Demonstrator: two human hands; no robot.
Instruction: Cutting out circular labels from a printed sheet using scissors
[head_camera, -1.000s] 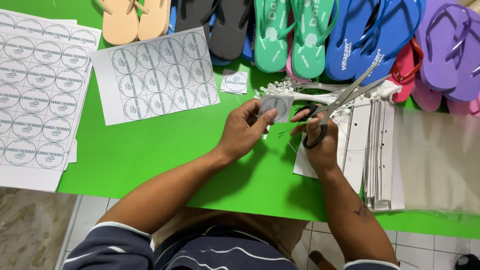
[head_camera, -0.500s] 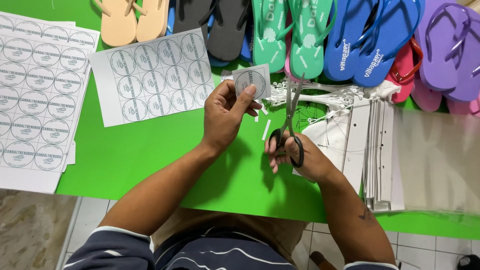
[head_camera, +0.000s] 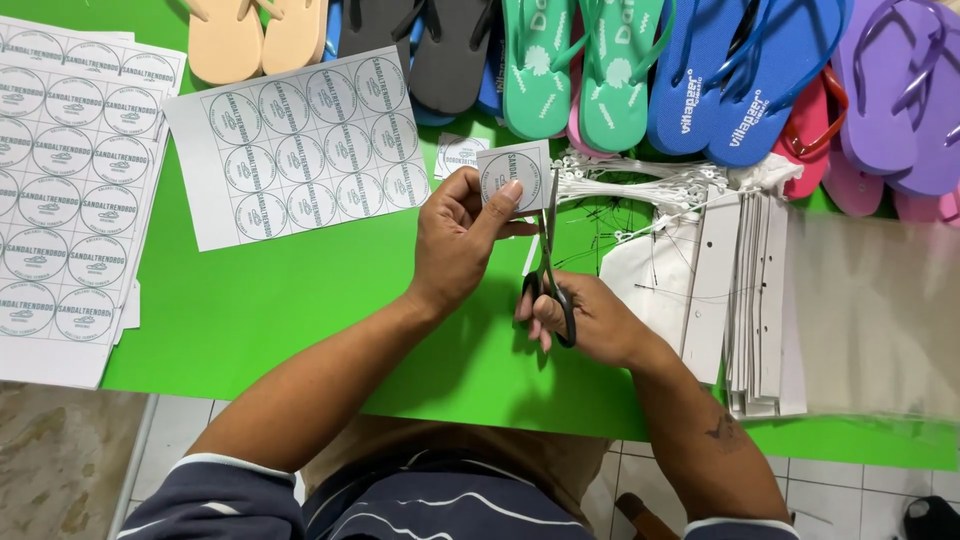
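Note:
My left hand (head_camera: 460, 240) pinches a small square paper label (head_camera: 512, 172) printed with a round emblem, holding it above the green table (head_camera: 300, 310). My right hand (head_camera: 585, 320) grips black-handled scissors (head_camera: 548, 262), blades pointing up along the label's right edge. A white sheet of round labels (head_camera: 300, 145) lies left of my left hand. One cut label (head_camera: 458, 152) rests on the table just behind it.
More label sheets (head_camera: 70, 190) cover the table's left end. Rows of flip-flops in tan (head_camera: 255, 35), grey, green (head_camera: 580, 70), blue (head_camera: 745, 75), pink and purple (head_camera: 900, 90) line the far edge. White plastic tag ties (head_camera: 640, 185), white card strips (head_camera: 750, 300) and clear bags (head_camera: 880, 310) lie right.
The scissors swung from pointing far right to upright against the label. My left hand brought the label from in front of the scissors up and back to their blades.

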